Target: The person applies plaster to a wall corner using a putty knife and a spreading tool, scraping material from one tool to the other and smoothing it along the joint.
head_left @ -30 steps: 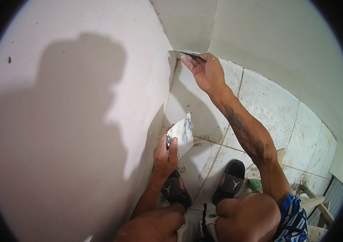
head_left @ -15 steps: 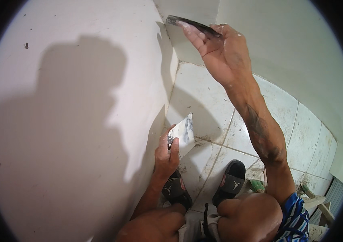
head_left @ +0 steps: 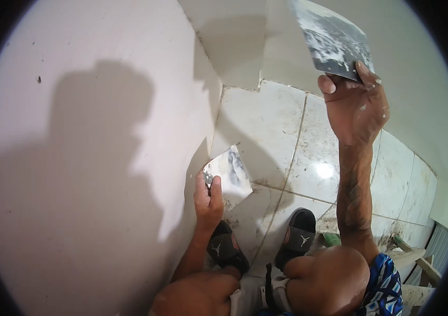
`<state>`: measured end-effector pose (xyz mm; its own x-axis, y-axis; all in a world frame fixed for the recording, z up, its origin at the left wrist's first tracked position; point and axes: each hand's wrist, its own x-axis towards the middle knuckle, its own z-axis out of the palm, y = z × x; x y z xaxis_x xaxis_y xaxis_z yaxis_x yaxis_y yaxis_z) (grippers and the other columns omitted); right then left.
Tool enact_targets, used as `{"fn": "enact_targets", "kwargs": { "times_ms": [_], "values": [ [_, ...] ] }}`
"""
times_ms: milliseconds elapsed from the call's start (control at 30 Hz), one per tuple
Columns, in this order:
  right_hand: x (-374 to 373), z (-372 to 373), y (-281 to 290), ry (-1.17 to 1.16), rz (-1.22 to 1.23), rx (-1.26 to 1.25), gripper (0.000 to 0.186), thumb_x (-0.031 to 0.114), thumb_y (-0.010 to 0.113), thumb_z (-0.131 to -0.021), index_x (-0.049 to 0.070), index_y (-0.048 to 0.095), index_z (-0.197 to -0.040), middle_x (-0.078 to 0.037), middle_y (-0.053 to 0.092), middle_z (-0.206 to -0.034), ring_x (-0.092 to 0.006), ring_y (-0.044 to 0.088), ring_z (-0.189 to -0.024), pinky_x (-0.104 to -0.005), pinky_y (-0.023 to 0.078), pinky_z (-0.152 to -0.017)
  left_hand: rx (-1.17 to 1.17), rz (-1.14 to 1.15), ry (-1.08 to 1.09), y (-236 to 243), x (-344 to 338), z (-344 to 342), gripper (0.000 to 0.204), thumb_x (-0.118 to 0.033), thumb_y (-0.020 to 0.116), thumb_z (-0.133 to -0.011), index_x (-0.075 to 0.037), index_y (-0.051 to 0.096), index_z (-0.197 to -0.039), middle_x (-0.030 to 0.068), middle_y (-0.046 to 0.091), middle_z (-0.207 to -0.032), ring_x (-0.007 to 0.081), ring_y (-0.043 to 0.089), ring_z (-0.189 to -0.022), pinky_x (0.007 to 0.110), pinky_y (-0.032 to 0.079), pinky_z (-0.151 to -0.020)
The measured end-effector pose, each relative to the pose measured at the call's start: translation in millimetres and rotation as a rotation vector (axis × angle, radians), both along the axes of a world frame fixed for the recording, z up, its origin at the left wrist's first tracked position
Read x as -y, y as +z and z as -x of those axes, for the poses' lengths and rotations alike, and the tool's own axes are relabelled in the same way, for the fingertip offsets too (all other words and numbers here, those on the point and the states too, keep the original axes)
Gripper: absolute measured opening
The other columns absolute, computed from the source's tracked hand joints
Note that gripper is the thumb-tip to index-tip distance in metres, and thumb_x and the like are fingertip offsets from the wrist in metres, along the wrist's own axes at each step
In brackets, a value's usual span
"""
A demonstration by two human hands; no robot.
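My right hand (head_left: pixel 356 105) is raised at the upper right. Its fingers and thumb grip the lower edge of a flat dark putty spreader (head_left: pixel 334 45), whose face is streaked with white putty. The spreader's top runs out of the picture. My left hand (head_left: pixel 209 203) is low, close beside the left wall, its thumb pressed over a second flat putty spreader (head_left: pixel 232 176). This one is coated with white putty and grey smears. White specks mark the fingers of my right hand.
A pale wall (head_left: pixel 92 210) rises on the left, bearing my shadow; another wall (head_left: pixel 413 79) is at the right. Dirty white floor tiles (head_left: pixel 266 116) lie between. My feet are in dark slides (head_left: pixel 301 237). A wooden frame (head_left: pixel 426 271) stands at the lower right.
My right hand has swung right from the wall corner, turning its spreader from edge-on to show the putty-streaked face. My left hand has shifted slightly left, its spreader tilted differently.
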<state>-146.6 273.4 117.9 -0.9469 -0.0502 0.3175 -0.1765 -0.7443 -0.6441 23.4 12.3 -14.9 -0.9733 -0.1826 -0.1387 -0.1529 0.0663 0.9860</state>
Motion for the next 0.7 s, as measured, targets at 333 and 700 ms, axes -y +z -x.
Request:
{"fn": "enact_targets", "kwargs": {
  "times_ms": [333,700],
  "values": [
    [-39,-9,20,-0.303,0.04,0.118,0.026,0.015,0.055,-0.091,-0.004,0.06,-0.109,-0.014,0.064,-0.108,-0.0264,0.063,-0.1,-0.0434,0.048,-0.091,0.02,-0.073,0.02,7,-3,0,0.035,-0.011,0.047,-0.101,0.008,0.044,-0.13,0.0133,0.059,-0.113,0.0171,0.056,-0.101,0.03,0.045,-0.09],
    [-43,-34,25,-0.331,0.018,0.005,0.026,0.009,0.053,-0.09,-0.006,0.062,-0.109,-0.012,0.065,-0.105,-0.0243,0.061,-0.101,-0.0398,0.045,-0.096,0.098,-0.153,0.059,26,-9,-1,0.049,-0.015,0.049,-0.102,0.012,0.033,-0.14,0.0173,0.054,-0.126,0.019,0.053,-0.112,0.03,0.043,-0.096]
  ]
}}
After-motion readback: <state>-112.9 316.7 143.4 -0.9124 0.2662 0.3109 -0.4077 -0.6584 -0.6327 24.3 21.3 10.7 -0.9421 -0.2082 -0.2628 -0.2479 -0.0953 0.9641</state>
